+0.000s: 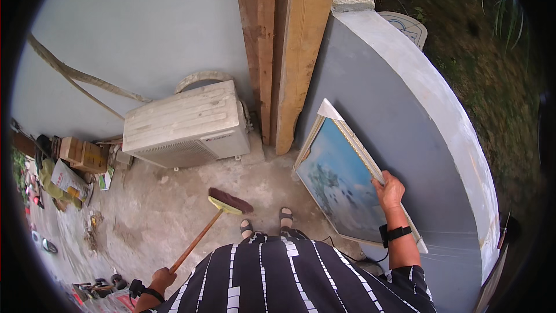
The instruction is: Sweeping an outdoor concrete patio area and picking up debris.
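Note:
My left hand (pixel 164 277) grips the wooden handle of a push broom (pixel 197 240). The broom's yellow head with dark reddish bristles (pixel 230 201) rests on the concrete floor, in front of my sandalled feet. On the other side, my right hand (pixel 390 189) is closed around the upper edge of a framed picture (pixel 343 182). This picture shows a blue landscape scene in a pale, gold-trimmed frame with a white corner cover. It stands tilted close to a low grey wall (pixel 373 108); whether its lower edge touches the floor I cannot tell.
An outdoor air-conditioner unit (pixel 186 126) stands against the pale house wall. Tall wooden boards (pixel 291 52) lean upright in the corner. Cardboard boxes (pixel 84 155) and a white sack (pixel 71 182) lie to the left. Small debris (pixel 92 230) is on the concrete floor (pixel 143 208).

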A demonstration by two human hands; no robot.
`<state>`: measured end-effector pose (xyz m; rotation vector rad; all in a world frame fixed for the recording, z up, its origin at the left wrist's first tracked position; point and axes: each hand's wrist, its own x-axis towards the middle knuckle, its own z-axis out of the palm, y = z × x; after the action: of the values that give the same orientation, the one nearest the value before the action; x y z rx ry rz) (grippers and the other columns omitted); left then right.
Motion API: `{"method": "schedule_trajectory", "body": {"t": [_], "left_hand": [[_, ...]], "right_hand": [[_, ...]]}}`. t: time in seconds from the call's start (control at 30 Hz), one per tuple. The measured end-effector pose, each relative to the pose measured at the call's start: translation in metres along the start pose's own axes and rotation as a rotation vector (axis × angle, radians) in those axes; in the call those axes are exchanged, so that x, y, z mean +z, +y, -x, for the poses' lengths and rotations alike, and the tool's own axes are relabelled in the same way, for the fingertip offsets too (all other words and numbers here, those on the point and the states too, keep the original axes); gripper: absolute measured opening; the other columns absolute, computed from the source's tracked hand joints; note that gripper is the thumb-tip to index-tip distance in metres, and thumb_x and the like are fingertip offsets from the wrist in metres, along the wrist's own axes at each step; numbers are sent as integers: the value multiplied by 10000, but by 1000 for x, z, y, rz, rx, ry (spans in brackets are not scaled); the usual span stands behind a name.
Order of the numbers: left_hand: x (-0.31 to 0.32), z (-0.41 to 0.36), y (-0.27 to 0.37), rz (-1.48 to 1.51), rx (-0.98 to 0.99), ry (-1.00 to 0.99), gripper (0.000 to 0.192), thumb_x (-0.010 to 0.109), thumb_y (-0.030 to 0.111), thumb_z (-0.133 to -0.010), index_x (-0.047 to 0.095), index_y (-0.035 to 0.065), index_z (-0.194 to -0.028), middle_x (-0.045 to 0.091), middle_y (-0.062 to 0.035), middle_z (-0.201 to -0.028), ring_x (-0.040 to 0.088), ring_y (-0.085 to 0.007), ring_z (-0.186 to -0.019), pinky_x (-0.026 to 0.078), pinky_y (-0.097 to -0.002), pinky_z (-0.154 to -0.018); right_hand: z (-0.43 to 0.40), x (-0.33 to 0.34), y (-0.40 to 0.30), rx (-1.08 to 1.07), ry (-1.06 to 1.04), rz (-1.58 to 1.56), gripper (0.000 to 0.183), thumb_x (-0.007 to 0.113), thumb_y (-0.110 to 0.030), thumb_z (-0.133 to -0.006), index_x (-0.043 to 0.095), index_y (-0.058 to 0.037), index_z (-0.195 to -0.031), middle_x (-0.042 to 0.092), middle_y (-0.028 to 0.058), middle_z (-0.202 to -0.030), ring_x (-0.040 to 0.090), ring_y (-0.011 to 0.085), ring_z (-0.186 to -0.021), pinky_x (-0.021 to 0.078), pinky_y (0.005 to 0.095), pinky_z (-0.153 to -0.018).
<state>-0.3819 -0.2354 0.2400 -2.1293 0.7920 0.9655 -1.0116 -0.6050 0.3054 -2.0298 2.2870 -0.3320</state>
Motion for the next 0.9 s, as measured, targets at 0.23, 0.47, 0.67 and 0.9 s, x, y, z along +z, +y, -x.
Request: {"method": "schedule_trajectory", "body": {"t": [0.23, 0.47, 0.67, 0.9], "left_hand": [[-1, 3, 2, 35, -36, 12, 468, 585, 446, -754, 624, 58, -1012, 628, -167, -998, 590, -300, -969, 459, -379, -841], [-6, 6, 1, 35, -28, 2, 465, 579, 447, -756, 626, 59, -1009, 629, -170, -991, 592, -301, -964, 461, -385, -835], [-3, 6, 0, 50, -33, 25, 467, 581, 449, -749, 627, 59, -1002, 630, -176, -981, 592, -309, -960, 460, -384, -838], [-7, 4, 0, 65, -22, 9, 463, 581, 442, -748, 625, 55, -997, 630, -178, -977, 592, -313, -957, 456, -385, -843]], "right_hand": [[-13, 10, -15, 37, -5, -18, 278, 697, -278, -696, 566, -74, -831, 599, 137, -713, 586, 332, -709, 462, 427, -632], [-42, 19, -38, 89, 56, -24, 258, 681, -274, -719, 565, -69, -823, 601, 150, -722, 577, 362, -721, 462, 419, -644], [-64, 21, -51, 44, 62, 6, 270, 690, -276, -711, 570, -76, -847, 610, 142, -714, 592, 344, -708, 470, 433, -621], [-80, 29, -61, 16, 54, 12, 276, 689, -279, -713, 572, -78, -861, 614, 141, -720, 595, 346, -701, 472, 435, -612]]}}
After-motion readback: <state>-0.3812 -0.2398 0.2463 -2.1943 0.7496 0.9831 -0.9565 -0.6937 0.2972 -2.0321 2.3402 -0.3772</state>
